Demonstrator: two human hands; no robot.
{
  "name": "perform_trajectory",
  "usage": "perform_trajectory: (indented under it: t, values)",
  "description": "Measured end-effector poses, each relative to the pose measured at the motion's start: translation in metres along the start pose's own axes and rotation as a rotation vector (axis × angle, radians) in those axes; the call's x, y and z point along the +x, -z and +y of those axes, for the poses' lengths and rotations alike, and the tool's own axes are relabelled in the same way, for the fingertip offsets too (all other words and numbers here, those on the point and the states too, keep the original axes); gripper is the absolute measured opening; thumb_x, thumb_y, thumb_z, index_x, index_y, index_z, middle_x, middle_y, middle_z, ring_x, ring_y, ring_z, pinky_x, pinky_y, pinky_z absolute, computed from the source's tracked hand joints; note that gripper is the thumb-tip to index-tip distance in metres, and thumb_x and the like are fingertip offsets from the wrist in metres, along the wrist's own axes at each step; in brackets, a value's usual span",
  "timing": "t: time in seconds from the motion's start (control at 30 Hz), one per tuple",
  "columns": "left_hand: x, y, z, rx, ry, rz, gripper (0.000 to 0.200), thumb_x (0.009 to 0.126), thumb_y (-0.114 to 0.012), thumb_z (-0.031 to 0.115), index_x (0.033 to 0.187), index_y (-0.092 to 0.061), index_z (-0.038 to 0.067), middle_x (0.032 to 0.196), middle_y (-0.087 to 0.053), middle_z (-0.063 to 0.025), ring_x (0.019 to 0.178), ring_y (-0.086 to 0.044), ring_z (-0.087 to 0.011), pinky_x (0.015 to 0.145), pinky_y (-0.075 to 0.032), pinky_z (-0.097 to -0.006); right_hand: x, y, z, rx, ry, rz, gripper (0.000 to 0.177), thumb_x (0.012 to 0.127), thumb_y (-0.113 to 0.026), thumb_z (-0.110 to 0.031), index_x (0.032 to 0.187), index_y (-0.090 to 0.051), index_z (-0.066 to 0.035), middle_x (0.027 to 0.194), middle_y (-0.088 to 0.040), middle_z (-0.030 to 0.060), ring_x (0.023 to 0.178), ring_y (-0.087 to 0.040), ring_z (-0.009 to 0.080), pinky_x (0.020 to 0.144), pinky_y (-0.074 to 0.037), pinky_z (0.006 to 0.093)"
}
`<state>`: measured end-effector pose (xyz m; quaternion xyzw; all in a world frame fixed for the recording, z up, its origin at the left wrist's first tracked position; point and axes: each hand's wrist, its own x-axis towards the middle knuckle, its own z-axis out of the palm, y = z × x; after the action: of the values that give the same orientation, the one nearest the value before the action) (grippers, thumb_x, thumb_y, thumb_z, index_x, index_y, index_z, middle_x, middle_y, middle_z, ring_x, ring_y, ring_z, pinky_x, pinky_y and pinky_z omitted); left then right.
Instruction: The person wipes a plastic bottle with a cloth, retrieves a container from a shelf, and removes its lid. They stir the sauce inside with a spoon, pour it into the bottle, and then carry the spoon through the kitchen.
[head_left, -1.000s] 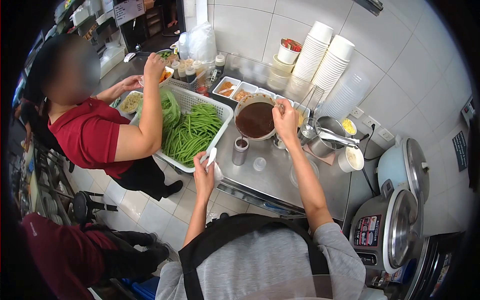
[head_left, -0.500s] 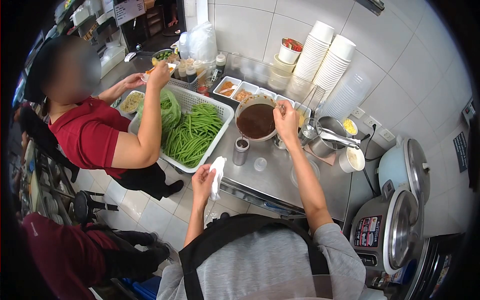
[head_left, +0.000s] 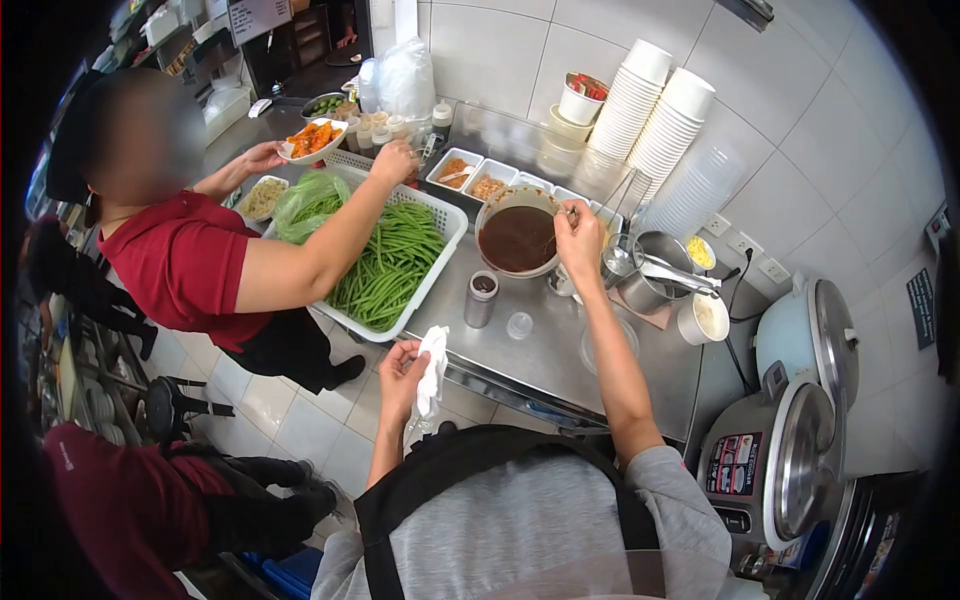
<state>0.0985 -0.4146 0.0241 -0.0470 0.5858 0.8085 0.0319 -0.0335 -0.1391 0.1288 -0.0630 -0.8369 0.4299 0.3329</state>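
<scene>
My right hand (head_left: 578,240) is closed at the right rim of a bowl of dark brown sauce (head_left: 515,238), which has a patterned inner rim. Just in front of it stands a small squeeze bottle (head_left: 481,300) with its top off and dark content at the mouth. A small clear cap (head_left: 519,325) lies beside the bottle. In front of the counter edge, my left hand (head_left: 402,378) pinches a crumpled white cloth or tissue (head_left: 433,370).
A white basket (head_left: 455,240) of green beans (head_left: 390,265) is on the left. There a co-worker in red (head_left: 190,265) holds a dish of orange food (head_left: 315,140). Stacked white tubs (head_left: 640,105), a metal pot (head_left: 650,290) and rice cookers (head_left: 760,460) stand to the right.
The sauce bowl has shifted slightly right, away from the bottle mouth, with my right hand. My left hand has turned the white cloth a little. The co-worker's right hand has reached across the basket.
</scene>
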Motion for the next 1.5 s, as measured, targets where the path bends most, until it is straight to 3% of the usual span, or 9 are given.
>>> perform_trajectory:
  t: [0.23, 0.33, 0.47, 0.67, 0.87, 1.07, 1.27, 1.5]
  values:
    - [0.001, 0.004, -0.009, 0.022, 0.012, 0.028, 0.011, 0.078, -0.064, -0.002, 0.087, -0.056, -0.001, 0.077, -0.060, -0.0028, 0.063, -0.057, -0.0069, 0.054, -0.044, -0.0175, 0.000, -0.001, 0.003, 0.033, -0.016, -0.001, 0.017, 0.074, -0.054, -0.011, 0.085, -0.059, 0.002, 0.051, -0.053, 0.0122, 0.044, -0.051, 0.0198, 0.046, -0.039, 0.0352]
    - [0.003, 0.007, -0.011, 0.017, 0.001, 0.028, 0.015, 0.079, -0.063, 0.000, 0.091, -0.053, 0.002, 0.073, -0.061, -0.0010, 0.060, -0.055, -0.0052, 0.051, -0.041, -0.0176, -0.001, 0.000, 0.002, 0.028, -0.034, -0.017, 0.018, 0.074, -0.054, -0.011, 0.084, -0.059, 0.003, 0.050, -0.052, 0.0115, 0.043, -0.050, 0.0181, 0.045, -0.039, 0.0338]
    - [-0.001, 0.000, -0.004, -0.081, -0.063, 0.026, 0.035, 0.081, -0.057, -0.005, 0.111, -0.041, 0.005, 0.077, -0.061, -0.0065, 0.060, -0.056, -0.0069, 0.054, -0.044, -0.0207, -0.004, -0.002, 0.004, 0.039, -0.053, -0.020, 0.018, 0.074, -0.054, -0.011, 0.084, -0.059, 0.003, 0.050, -0.052, 0.0116, 0.042, -0.049, 0.0175, 0.045, -0.039, 0.0329]
    - [0.003, 0.009, -0.012, -0.020, -0.071, -0.043, 0.022, 0.081, -0.053, -0.009, 0.101, -0.053, 0.001, 0.085, -0.057, -0.0032, 0.067, -0.056, -0.0054, 0.054, -0.041, -0.0175, -0.007, 0.000, 0.000, 0.047, -0.053, -0.015, 0.017, 0.075, -0.054, -0.011, 0.082, -0.058, 0.004, 0.051, -0.054, 0.0114, 0.043, -0.050, 0.0161, 0.045, -0.039, 0.0319]
    - [-0.003, 0.007, -0.004, 0.133, -0.028, -0.011, 0.026, 0.077, -0.059, -0.009, 0.102, -0.059, -0.001, 0.089, -0.053, 0.0003, 0.075, -0.056, -0.0052, 0.064, -0.043, -0.0181, -0.006, 0.000, 0.001, 0.037, -0.077, -0.034, 0.016, 0.076, -0.053, -0.010, 0.082, -0.059, 0.004, 0.052, -0.055, 0.0101, 0.045, -0.050, 0.0158, 0.047, -0.039, 0.0320]
    - [-0.004, 0.001, -0.004, 0.072, -0.138, 0.007, 0.041, 0.073, -0.062, -0.012, 0.111, -0.052, 0.000, 0.091, -0.056, -0.0026, 0.081, -0.059, -0.0105, 0.072, -0.047, -0.0218, -0.008, -0.003, 0.011, 0.019, -0.048, -0.020, 0.016, 0.075, -0.054, -0.011, 0.081, -0.058, 0.003, 0.051, -0.053, 0.0094, 0.044, -0.050, 0.0156, 0.046, -0.039, 0.0323]
    - [-0.003, -0.002, 0.001, -0.117, -0.035, 0.069, 0.044, 0.074, -0.063, -0.010, 0.115, -0.049, -0.003, 0.091, -0.061, -0.0059, 0.082, -0.060, -0.0118, 0.073, -0.049, -0.0240, -0.010, -0.001, 0.006, 0.018, -0.054, -0.017, 0.016, 0.075, -0.054, -0.010, 0.081, -0.058, 0.004, 0.050, -0.052, 0.0092, 0.044, -0.049, 0.0158, 0.046, -0.038, 0.0330]
    - [0.002, -0.001, -0.008, -0.050, 0.011, 0.064, 0.041, 0.076, -0.064, -0.005, 0.115, -0.050, -0.006, 0.097, -0.062, -0.0091, 0.083, -0.061, -0.0115, 0.071, -0.049, -0.0226, -0.008, -0.006, 0.021, 0.031, 0.003, 0.008, 0.014, 0.076, -0.054, -0.009, 0.080, -0.057, 0.005, 0.050, -0.050, 0.0087, 0.045, -0.046, 0.0141, 0.047, -0.037, 0.0316]
